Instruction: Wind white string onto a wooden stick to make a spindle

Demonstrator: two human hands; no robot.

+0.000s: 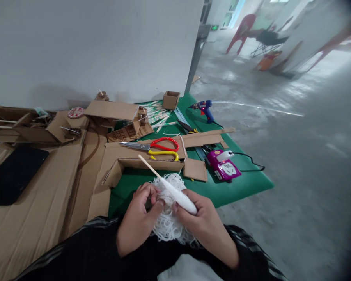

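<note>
A wooden stick wound with smooth white string [179, 198] slants up and to the left, its bare end uppermost. My right hand [200, 214] is closed around the thick wound end, thumb in front. Beneath the stick lies a loose tangle of white string [168, 230], close to my lap. My left hand [144, 212] is at the tangle's left side, with thumb and fingers pinched together on the string; the exact strand is hard to make out. Just beyond the hands, scissors [152, 146] with one red and one yellow handle lie on cardboard.
A purple power strip [224, 166] with a white plug sits on the green tabletop [245, 181] to the right. Farther back are a blue glue gun [204, 109], a small cardboard box [171, 100] and several thin sticks [160, 115]. A black tablet-like slab [16, 173] lies left on cardboard.
</note>
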